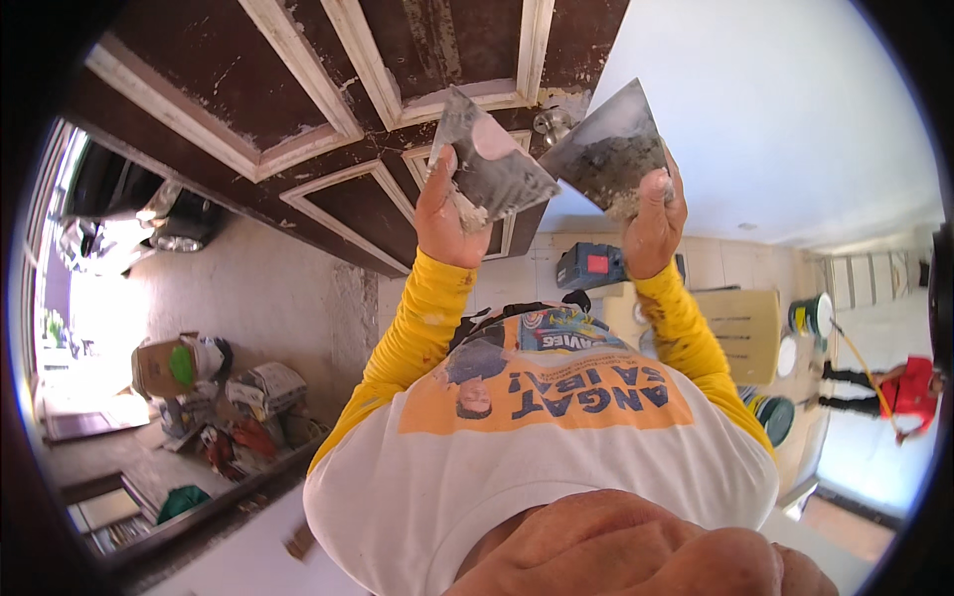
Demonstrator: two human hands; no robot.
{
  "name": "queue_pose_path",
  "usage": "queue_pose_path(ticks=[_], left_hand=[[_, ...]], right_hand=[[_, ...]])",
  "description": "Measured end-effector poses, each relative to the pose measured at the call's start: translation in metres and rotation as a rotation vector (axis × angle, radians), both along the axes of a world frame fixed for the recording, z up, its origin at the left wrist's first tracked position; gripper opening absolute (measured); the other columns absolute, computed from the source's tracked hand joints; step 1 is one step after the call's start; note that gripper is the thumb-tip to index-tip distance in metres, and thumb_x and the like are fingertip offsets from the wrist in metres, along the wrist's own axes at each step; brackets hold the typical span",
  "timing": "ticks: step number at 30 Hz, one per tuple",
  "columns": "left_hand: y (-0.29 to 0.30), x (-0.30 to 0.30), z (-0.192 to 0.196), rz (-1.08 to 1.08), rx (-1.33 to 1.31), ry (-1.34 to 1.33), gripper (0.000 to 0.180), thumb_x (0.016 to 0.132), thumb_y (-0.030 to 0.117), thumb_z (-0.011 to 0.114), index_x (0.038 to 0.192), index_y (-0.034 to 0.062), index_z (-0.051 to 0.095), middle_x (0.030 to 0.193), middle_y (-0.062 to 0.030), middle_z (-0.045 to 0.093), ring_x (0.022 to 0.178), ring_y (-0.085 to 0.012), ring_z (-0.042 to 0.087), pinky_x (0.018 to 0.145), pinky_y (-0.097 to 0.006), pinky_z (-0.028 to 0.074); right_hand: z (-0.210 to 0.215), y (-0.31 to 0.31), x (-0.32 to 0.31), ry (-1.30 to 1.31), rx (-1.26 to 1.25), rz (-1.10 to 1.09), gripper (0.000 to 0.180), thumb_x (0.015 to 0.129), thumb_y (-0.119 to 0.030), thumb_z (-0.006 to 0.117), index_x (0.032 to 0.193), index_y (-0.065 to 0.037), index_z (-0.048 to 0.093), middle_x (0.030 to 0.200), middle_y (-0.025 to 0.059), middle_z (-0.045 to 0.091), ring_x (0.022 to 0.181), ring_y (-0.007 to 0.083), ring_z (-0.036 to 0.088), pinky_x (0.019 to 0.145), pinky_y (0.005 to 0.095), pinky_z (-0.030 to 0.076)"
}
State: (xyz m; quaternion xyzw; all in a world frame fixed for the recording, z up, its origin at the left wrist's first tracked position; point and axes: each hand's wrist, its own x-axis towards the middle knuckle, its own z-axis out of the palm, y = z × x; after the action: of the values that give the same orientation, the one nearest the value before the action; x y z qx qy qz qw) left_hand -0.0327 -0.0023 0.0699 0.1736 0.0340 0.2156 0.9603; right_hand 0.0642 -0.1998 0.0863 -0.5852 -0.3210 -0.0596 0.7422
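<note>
Left hand grips putty knife | right hand grips second knife

Two flat metal putty blades are raised before a dark panelled door — the left putty blade, smeared grey-white with a pale patch, tilts right; the right putty blade carries a dark clump of filler and tilts left — their near corners almost meeting
</note>
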Motion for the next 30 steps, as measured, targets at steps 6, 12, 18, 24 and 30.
queue_pose_path(ticks=[6,12,18,24,30], left_hand=[[-0.036,0.011,0.005,0.212,0.253,0.135,0.034,0.098,0.027,0.058,0.124,0.006,0.063,0.124,-0.0069,0.065,0.111,-0.0213,0.063,0.099,-0.037,0.048],[-0.012,0.007,0.001,0.514,0.809,0.161,0.043,0.088,0.001,0.063,0.13,-0.0033,0.056,0.125,-0.0172,0.064,0.115,-0.0277,0.061,0.1,-0.036,0.047],[0.012,0.0,-0.028,0.865,1.608,0.072,0.056,0.081,-0.006,0.061,0.136,-0.0032,0.05,0.131,-0.0233,0.06,0.121,-0.0357,0.059,0.104,-0.04,0.045],[0.038,0.0,-0.025,0.629,1.451,0.097,0.059,0.079,0.004,0.068,0.135,-0.002,0.052,0.132,-0.0172,0.06,0.12,-0.0301,0.06,0.107,-0.04,0.043],[0.02,0.007,-0.016,-0.206,0.756,-0.183,0.05,0.083,0.014,0.075,0.128,-0.0017,0.06,0.131,-0.0135,0.061,0.123,-0.0206,0.057,0.109,-0.037,0.04]], right_hand=[[0.004,0.008,-0.001,0.015,0.064,-0.039,0.05,0.103,-0.031,0.053,0.131,0.01,0.051,0.079,-0.002,0.05,0.068,0.0047,0.042,0.058,0.0202,0.034],[0.002,-0.019,0.015,-0.634,-0.578,0.185,0.036,0.101,-0.022,0.053,0.123,0.006,0.058,0.095,0.0245,0.07,0.079,0.0416,0.069,0.068,0.0384,0.055],[0.039,-0.017,0.022,-0.232,-0.484,0.028,0.032,0.1,-0.02,0.055,0.118,0.005,0.06,0.072,0.0146,0.064,0.061,0.025,0.062,0.063,0.0303,0.052],[-0.002,-0.03,0.045,-0.289,-0.697,0.167,0.03,0.093,-0.023,0.069,0.107,0.002,0.062,0.083,0.0084,0.07,0.072,0.0196,0.07,0.066,0.032,0.055],[0.035,-0.009,0.089,0.442,-0.165,0.455,0.035,0.086,-0.033,0.075,0.096,-0.001,0.065,0.081,0.0008,0.066,0.067,0.0085,0.06,0.065,0.0262,0.053]])
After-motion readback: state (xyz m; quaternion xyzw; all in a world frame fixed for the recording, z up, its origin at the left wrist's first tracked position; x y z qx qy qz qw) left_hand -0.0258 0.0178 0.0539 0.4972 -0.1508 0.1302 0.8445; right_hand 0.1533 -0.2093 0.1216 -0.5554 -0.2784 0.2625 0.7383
